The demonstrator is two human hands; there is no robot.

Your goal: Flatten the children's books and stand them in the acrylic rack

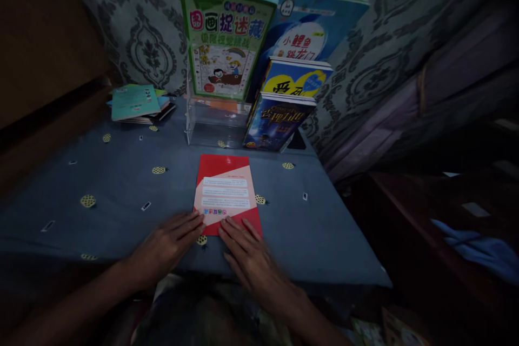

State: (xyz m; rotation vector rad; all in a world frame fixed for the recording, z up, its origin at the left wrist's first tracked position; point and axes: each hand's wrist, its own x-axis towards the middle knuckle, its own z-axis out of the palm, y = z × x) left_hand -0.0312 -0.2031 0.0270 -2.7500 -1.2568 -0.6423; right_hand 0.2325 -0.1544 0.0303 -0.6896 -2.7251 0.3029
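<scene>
A red and pink book [225, 189] lies flat on the table, its printed text upside down to me. Fingertips of my left hand [166, 246] rest at its near left corner, the fingers stretched out. My right hand [251, 254] lies with its fingers extended over the near edge of the cover. Neither hand grips anything. Beyond the book stands a clear display rack [217, 135] holding several books, among them a green picture book [229, 38] and a dark blue book [278, 124].
Covering the table is a grey-blue cloth [125, 184] with pineapple prints. A pile of books [135, 102] lies at the back left. Patterned curtains [150, 43] hang behind. To the right, past the table edge, a blue cloth [478, 248] shows in the dark.
</scene>
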